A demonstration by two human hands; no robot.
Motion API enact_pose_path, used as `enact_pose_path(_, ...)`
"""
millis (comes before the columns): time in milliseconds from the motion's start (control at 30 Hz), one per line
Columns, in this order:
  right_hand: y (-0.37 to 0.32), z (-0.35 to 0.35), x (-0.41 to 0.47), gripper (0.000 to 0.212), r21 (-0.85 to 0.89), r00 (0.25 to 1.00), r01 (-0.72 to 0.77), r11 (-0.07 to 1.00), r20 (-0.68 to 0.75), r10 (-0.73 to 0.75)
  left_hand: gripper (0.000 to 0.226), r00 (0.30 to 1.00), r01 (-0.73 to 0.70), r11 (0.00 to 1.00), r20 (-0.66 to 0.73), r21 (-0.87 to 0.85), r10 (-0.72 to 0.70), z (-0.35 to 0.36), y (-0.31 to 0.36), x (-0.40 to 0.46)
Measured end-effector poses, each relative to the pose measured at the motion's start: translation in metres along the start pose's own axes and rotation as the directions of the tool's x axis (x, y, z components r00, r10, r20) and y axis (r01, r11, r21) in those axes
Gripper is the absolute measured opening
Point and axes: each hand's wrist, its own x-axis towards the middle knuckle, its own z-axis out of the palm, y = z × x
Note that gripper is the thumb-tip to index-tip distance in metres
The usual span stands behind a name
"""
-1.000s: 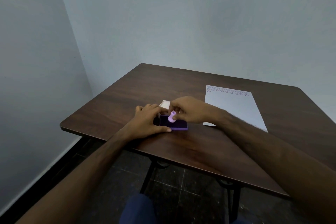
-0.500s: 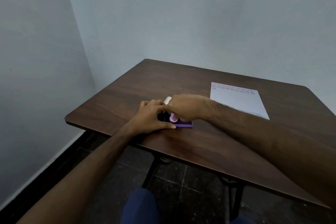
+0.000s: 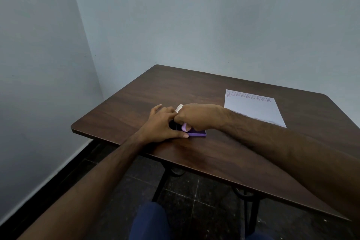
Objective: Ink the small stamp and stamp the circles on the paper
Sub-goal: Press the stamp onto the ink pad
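Note:
A purple ink pad (image 3: 197,133) lies near the table's front left. My left hand (image 3: 161,124) grips its left side, thumb along the front edge, holding it down. My right hand (image 3: 196,116) is closed over the small lilac stamp (image 3: 184,127), which stands on the pad's dark ink surface. Most of the stamp is hidden under my fingers. The white paper (image 3: 253,108) lies to the right, with rows of small circles along its far edge; my right forearm covers its near edge.
The dark wooden table (image 3: 214,152) stands in a corner of pale walls. A small white object (image 3: 179,107) peeks out behind my hands. Black table legs and a dark tiled floor show below, with my blue-clad knee at the bottom.
My right hand has pressed the stamp lower onto the pad and curled over it. The view has shifted slightly; the left hand has kept its hold.

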Motion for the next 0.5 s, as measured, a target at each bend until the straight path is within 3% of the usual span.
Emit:
enact_pose_path(133,0.0026,0.0018,-0.0029,0.008,0.060,0.999,-0.009,0.998,-0.044,0.012,0.057,1.000,0.020,1.000,0.009,-0.017,-0.019,-0.0009,0.0002,0.0000)
enact_pose_path(233,0.0015,0.0050,-0.0002,0.021,0.082,0.995,-0.066,0.995,-0.065,0.071,0.055,0.999,0.033,0.999,0.018,-0.009,-0.033,-0.0028,0.0013,-0.0002)
enact_pose_path(433,0.0043,0.0033,0.0006,0.011,0.037,0.998,0.058,0.998,-0.040,-0.057,0.040,0.998,0.054,0.998,0.032,-0.014,-0.053,-0.0025,0.0018,0.0005)
enact_pose_path(500,0.0047,0.0034,0.0004,0.013,0.043,0.998,0.035,0.998,-0.057,-0.032,0.039,0.998,0.054,0.998,0.037,-0.020,-0.053,-0.0024,0.0009,0.0003)
